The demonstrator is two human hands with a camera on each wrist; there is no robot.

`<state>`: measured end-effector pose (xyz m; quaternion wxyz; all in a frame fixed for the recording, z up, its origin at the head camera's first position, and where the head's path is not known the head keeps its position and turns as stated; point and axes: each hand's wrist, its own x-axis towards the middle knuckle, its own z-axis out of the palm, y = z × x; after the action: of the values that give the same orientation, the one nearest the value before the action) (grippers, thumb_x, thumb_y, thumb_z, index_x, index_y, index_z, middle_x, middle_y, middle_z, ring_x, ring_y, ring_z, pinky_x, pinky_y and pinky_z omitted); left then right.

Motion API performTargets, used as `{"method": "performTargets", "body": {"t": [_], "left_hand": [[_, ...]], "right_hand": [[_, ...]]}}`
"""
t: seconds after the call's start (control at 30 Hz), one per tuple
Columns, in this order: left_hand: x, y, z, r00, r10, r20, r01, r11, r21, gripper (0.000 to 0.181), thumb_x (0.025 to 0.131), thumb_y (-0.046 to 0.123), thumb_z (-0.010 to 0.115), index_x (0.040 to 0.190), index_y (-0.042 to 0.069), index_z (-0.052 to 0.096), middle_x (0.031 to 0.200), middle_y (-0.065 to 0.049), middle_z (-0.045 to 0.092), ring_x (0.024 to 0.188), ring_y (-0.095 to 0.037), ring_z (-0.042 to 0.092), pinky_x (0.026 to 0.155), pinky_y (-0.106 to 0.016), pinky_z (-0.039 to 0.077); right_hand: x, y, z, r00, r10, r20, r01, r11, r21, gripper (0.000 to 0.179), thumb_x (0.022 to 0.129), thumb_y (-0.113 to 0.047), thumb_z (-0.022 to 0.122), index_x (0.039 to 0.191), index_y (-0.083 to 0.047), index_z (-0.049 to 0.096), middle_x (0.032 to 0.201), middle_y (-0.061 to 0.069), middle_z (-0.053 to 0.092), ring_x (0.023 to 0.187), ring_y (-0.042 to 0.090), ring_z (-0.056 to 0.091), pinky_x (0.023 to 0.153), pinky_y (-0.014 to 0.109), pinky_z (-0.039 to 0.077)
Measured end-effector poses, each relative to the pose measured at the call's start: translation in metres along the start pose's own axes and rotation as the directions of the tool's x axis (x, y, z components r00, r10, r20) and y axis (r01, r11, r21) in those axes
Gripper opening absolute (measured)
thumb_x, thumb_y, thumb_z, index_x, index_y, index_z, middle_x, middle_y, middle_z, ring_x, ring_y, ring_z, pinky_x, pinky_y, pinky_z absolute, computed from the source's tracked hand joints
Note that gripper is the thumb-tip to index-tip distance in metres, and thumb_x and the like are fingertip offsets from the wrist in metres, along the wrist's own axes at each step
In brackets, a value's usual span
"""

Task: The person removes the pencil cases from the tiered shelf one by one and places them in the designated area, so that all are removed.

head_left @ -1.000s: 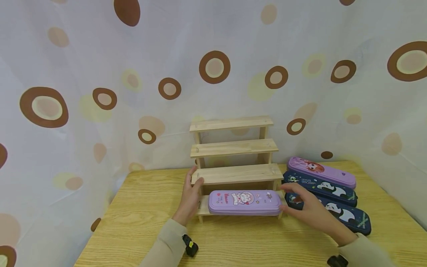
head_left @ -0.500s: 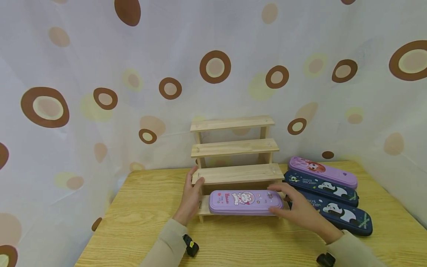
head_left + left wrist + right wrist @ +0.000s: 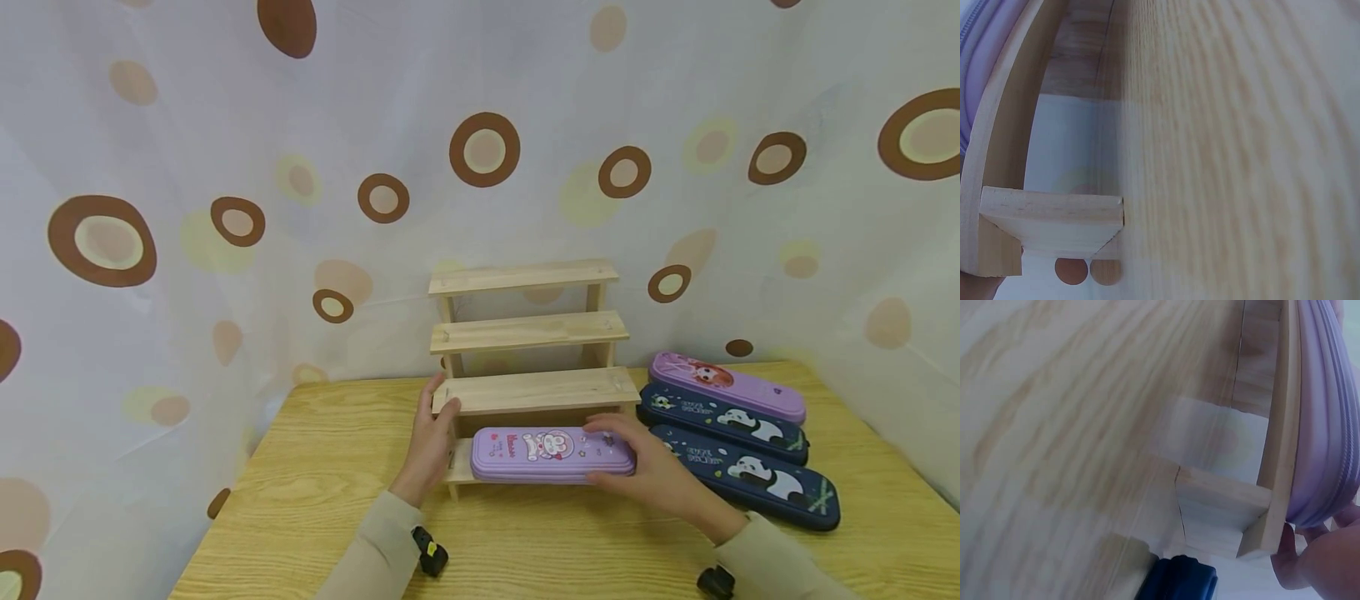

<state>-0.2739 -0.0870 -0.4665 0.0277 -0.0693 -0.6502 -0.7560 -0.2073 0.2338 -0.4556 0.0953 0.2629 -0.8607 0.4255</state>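
Note:
A lilac zip pencil case point(image 3: 517, 468) with a cartoon print lies along the lowest step of a pale wooden tiered display rack point(image 3: 532, 393). My right hand point(image 3: 660, 471) holds its right end, thumb at the front edge and fingers over the back edge. In the right wrist view, fingertips point(image 3: 1310, 534) curl under the end of the case, beside its zip. My left hand point(image 3: 427, 442) grips the left end of the rack's second step, with the thumb on the front corner. The left wrist view mostly shows the lowest step's underside and leg point(image 3: 1054, 209).
Right of the rack, a pinkish-purple pencil case point(image 3: 757, 398) and two navy panda pencil cases point(image 3: 720, 414) lie side by side on the wood-grain table point(image 3: 315, 500). A dotted curtain point(image 3: 390, 275) hangs behind the rack.
My right hand has moved left from beside the lilac pencil case onto its right end and now holds it. The left hand and the rack stay where they were.

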Motion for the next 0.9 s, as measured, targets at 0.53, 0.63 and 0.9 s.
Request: {"method": "performTargets", "body": {"t": [0.53,0.63,0.9], "left_hand": [[0.002,0.001,0.000,1.000,-0.006,-0.005,0.006,1.000,-0.010,0.057,0.103,0.017,0.050,0.155,0.017,0.026,0.156,-0.009,0.018,0.107,-0.023,0.045,0.096,-0.039,0.035],[0.002,0.001,-0.001,1.000,-0.010,-0.008,0.010,1.000,0.004,0.057,0.103,0.018,0.051,0.155,0.018,0.026,0.153,-0.009,0.021,0.075,-0.014,0.035,0.075,-0.031,0.033],[0.000,0.001,-0.002,1.000,-0.029,0.006,0.029,1.000,-0.008,0.058,0.104,0.019,0.050,0.156,0.018,0.024,0.153,-0.012,0.023,0.053,-0.010,0.021,0.053,-0.024,0.028]], "right_hand": [[0.007,0.000,0.010,0.999,0.025,0.039,-0.022,0.998,-0.067,0.067,0.077,-0.039,0.085,0.134,-0.016,0.058,0.141,0.012,0.052,0.126,0.034,0.045,0.099,0.059,0.035],[0.008,0.002,0.011,0.999,0.028,0.047,-0.024,0.996,-0.091,0.072,0.074,-0.037,0.087,0.136,-0.015,0.057,0.140,0.010,0.052,0.125,0.033,0.046,0.100,0.059,0.035],[0.008,0.000,0.010,0.999,0.026,0.046,-0.020,0.994,-0.109,0.070,0.074,-0.037,0.087,0.134,-0.016,0.057,0.133,0.000,0.055,0.117,0.024,0.049,0.096,0.051,0.039]]}}
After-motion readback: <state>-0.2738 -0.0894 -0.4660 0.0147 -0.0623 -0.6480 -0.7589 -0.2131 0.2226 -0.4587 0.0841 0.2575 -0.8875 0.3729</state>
